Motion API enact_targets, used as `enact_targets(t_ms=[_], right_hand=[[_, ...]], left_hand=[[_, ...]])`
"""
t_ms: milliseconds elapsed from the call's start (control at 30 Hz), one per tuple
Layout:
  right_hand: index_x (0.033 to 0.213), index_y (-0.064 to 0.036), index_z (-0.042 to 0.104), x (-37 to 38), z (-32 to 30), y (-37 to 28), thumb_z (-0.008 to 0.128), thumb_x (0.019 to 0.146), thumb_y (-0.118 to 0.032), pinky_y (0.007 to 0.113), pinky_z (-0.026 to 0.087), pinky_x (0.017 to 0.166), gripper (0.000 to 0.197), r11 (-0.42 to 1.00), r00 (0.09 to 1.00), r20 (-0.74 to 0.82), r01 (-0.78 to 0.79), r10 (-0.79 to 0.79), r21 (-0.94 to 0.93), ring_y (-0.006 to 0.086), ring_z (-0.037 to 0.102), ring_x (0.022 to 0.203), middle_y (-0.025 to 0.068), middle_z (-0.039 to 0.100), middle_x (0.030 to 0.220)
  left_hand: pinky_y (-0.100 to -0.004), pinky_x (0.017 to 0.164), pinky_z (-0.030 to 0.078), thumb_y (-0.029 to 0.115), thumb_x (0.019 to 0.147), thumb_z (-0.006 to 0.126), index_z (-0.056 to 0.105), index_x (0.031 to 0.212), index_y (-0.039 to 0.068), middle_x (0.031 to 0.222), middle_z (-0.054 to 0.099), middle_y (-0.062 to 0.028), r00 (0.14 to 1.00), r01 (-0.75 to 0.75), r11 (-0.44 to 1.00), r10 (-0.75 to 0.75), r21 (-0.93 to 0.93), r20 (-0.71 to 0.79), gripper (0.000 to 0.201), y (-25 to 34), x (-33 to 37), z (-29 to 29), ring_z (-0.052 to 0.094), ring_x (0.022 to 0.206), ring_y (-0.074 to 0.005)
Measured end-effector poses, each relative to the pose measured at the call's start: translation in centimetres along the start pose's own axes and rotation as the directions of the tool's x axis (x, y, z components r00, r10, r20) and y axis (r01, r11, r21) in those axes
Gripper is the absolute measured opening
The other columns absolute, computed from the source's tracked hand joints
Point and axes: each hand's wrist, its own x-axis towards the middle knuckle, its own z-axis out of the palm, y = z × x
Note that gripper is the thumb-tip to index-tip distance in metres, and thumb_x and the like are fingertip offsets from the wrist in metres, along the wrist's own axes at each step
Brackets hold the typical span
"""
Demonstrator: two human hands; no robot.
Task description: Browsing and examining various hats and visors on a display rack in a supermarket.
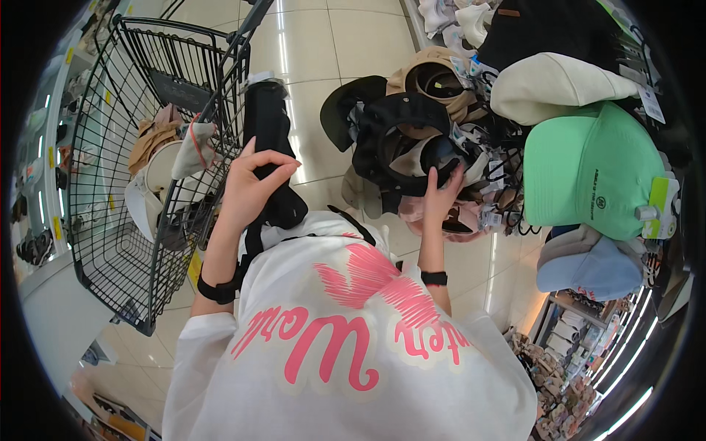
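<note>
My left hand (pixel 259 184) is raised in front of a long black cloth item (pixel 266 117). Its thumb and forefinger come together in a pinch, and anything between them is too small to make out. On the right, my right hand (pixel 440 195) grips the lower edge of a black sun visor (pixel 382 158), thumb and fingers on its band. That visor hangs among other hats: a beige one (pixel 435 70) behind it, a dark-brimmed one (pixel 342 110) on its left and a pink one (pixel 421 220) below.
A black wire shopping cart (pixel 110 95) stands at left, with hats and cloth items inside. To my right a display rack carries a green cap (pixel 588 169), a cream hat (pixel 559 84) and a light blue cap (pixel 588 268). Pale tiles (pixel 316 44) cover the floor.
</note>
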Motion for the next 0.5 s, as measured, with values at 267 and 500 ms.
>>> enact_targets(t_ms=[267, 500], right_hand=[[0.098, -0.0026, 0.057, 0.5, -1.5, -6.3, 0.056, 0.078, -0.007, 0.034, 0.036, 0.089, 0.020, 0.945, 0.941, 0.160, 0.268, -0.298, 0.186, 0.0261, 0.047, 0.103, 0.0111, 0.050, 0.110], [0.097, 0.0022, 0.056, 3.7, -2.0, -12.5, 0.052, 0.082, -0.014, 0.033, 0.038, 0.086, 0.022, 0.714, 0.883, 0.162, 0.235, -0.440, 0.660, 0.0247, 0.052, 0.096, 0.0127, 0.055, 0.103]], left_hand=[[-0.0345, 0.093, 0.031, 0.014, 0.083, 0.054, 0.045, 0.041, 0.003, 0.041, 0.042, 0.0001, 0.989, -0.071, 0.964, 0.100, -0.256, 0.105, 0.044, 0.6, 0.0, 0.9, 0.038, 0.049, -0.0093], [-0.0277, 0.047, 0.029, 0.005, 0.078, 0.056, 0.046, 0.039, 0.001, 0.051, 0.049, -0.0033, 0.927, 0.043, 0.884, 0.139, -0.466, 0.348, 0.040, 3.8, -0.4, 1.7, 0.037, 0.048, -0.0097]])
